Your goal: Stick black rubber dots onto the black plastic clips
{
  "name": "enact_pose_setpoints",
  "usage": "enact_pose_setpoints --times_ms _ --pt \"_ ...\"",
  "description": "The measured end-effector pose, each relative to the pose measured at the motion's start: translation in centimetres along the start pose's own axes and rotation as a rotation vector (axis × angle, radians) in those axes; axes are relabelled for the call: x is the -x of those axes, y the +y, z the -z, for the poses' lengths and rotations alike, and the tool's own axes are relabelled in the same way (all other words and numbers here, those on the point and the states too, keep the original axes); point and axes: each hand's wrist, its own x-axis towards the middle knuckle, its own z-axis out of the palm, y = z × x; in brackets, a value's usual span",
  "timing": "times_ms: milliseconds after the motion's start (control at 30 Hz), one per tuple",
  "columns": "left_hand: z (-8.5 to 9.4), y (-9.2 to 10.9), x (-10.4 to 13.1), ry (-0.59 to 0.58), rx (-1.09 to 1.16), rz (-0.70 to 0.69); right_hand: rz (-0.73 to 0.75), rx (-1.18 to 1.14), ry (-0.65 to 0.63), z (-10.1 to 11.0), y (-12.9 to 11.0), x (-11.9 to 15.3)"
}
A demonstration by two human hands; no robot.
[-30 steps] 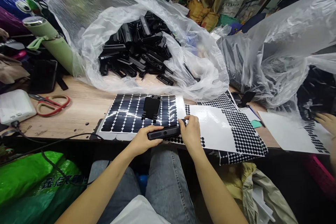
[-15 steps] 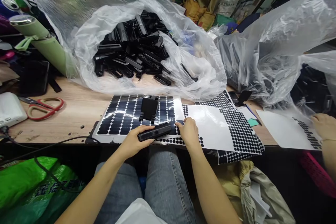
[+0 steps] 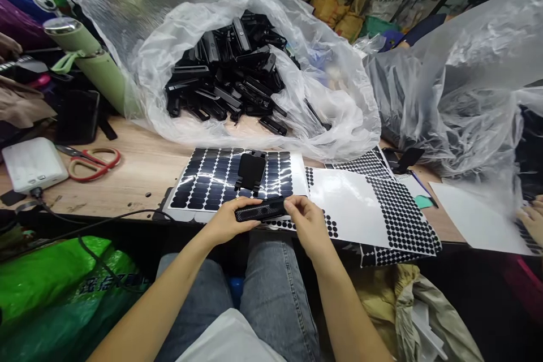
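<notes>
My left hand (image 3: 231, 219) grips one end of a black ribbed part (image 3: 258, 211), held level over the table's front edge. At the part's right end, the fingers of my right hand (image 3: 307, 218) are pinched together; whether a small piece is between them is hidden. Behind lies a sheet of dark rectangular stickers (image 3: 207, 175), with a flat black bracket (image 3: 251, 171) on top. A white sheet with round black stickers (image 3: 399, 215) reaches over the front edge on the right.
A clear plastic bag (image 3: 148, 68) full of black parts stands behind the sheets. Red scissors (image 3: 95, 164), a white charger (image 3: 34, 164) and a green bottle (image 3: 102, 76) are at left. Another person's hand (image 3: 532, 218) is at far right.
My right hand has moved from the sticker sheet onto the right end of the black part. The whole view has shifted, so the table's things appear farther right.
</notes>
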Motion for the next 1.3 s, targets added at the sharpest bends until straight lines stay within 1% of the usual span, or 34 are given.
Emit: enact_pose_setpoints --times_ms 67,200,333,700,900,1300 --pt "-0.1 -0.1 0.0 0.012 0.001 -0.019 0.013 -0.061 -0.047 -1.2 -0.1 0.8" --pt "-0.4 0.0 0.2 0.024 0.005 -0.036 0.004 -0.058 -0.077 -3.5 -0.3 1.8" --pt "-0.5 0.2 0.4 0.033 0.033 -0.041 -0.029 -0.019 -0.067 -4.5 -0.9 2.4" --pt "-0.4 0.5 0.6 0.026 0.052 -0.033 -0.067 0.040 -0.045 -5.2 -1.2 2.8" --pt "-0.4 0.4 0.5 0.039 0.025 -0.051 -0.031 -0.008 -0.049 -5.0 -0.8 2.7" --pt "-0.5 0.6 0.6 0.043 0.027 -0.040 -0.020 0.089 0.005 -5.7 -1.3 3.2"
